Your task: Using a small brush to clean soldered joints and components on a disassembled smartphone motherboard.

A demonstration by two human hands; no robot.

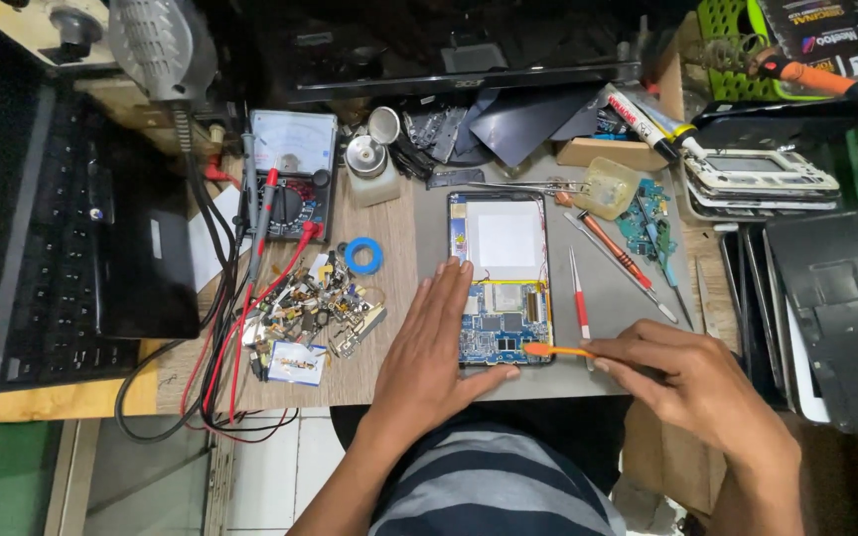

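An opened tablet [501, 273] lies on a grey mat [608, 298], its back off, showing a white battery panel above a blue circuit board. My left hand [439, 342] rests flat along the tablet's left edge, fingers together, thumb under its lower edge. My right hand [677, 377] pinches a thin orange tool [558, 350], whose tip touches the board's lower right corner.
Left of the tablet lie a heap of small metal parts [315, 303], a blue tape ring [363, 255] and an analog multimeter [290, 174] with red leads. Screwdrivers [613, 248] and tweezers [580, 298] lie to the right. Phone shells [762, 179] are stacked far right; a keyboard [57, 248] sits left.
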